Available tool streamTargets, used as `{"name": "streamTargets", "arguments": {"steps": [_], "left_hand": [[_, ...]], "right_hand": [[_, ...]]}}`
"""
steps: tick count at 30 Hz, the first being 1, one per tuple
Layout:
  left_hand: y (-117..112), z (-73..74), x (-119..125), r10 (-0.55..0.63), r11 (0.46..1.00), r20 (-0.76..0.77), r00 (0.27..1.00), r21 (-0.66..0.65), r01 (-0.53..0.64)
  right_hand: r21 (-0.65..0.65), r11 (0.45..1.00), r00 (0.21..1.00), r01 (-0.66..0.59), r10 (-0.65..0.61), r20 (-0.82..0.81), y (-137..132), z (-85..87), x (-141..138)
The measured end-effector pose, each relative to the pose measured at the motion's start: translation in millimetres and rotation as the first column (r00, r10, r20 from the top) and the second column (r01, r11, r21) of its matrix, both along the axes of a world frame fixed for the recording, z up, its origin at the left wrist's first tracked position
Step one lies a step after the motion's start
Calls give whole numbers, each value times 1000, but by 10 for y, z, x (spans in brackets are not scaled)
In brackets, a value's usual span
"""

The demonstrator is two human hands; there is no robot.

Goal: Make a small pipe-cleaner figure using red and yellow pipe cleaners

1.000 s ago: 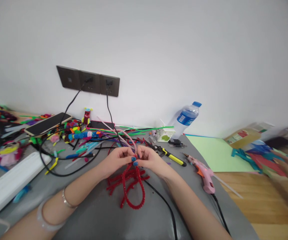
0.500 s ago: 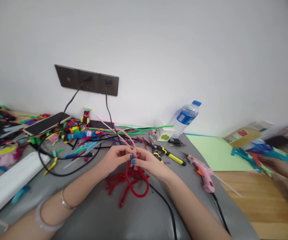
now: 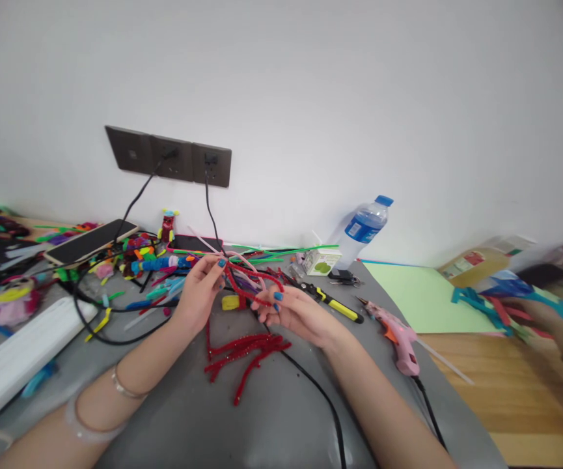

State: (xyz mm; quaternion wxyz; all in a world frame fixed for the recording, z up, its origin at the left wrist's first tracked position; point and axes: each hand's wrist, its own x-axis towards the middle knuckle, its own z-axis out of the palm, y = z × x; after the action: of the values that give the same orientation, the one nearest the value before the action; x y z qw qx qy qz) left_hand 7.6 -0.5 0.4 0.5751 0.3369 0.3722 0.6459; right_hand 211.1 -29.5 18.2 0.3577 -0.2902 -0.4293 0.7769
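Observation:
Both my hands are raised over the grey mat (image 3: 261, 423), pinching one red pipe cleaner (image 3: 252, 281) that is bent into a flat loop between them. My left hand (image 3: 199, 290) grips its left end with the fingertips. My right hand (image 3: 288, 312) holds the right end between thumb and forefinger. Below them, several more red pipe cleaners (image 3: 245, 355) lie in a loose pile on the mat. A pink pipe cleaner (image 3: 256, 268) arches just behind the held loop.
A pink glue gun (image 3: 398, 339) and yellow-handled pliers (image 3: 332, 303) lie to the right, with a black cable (image 3: 325, 407) running toward me. A water bottle (image 3: 364, 231), green paper (image 3: 422, 296), colourful craft scraps (image 3: 149, 260) and wall sockets (image 3: 168, 156) stand behind. Another person's arm (image 3: 562, 332) works at far right.
My hands lifted one red pipe cleaner out of the pile and moved apart, stretching its hanging loop into a flat one; the left hand moved up and left.

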Motion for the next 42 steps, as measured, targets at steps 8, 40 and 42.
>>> {"name": "streamTargets", "arguments": {"steps": [8, 40, 42], "left_hand": [[-25, 43, 27, -90, 995, 57, 994, -32, 92], [-274, 155, 43, -747, 651, -267, 609, -107, 751], [-277, 168, 43, -748, 649, -268, 607, -101, 754]], "right_hand": [[45, 920, 908, 390, -375, -186, 116, 46, -21], [197, 681, 707, 706, -696, -126, 202, -85, 71], [143, 695, 710, 704, -690, -143, 213, -80, 85]]}}
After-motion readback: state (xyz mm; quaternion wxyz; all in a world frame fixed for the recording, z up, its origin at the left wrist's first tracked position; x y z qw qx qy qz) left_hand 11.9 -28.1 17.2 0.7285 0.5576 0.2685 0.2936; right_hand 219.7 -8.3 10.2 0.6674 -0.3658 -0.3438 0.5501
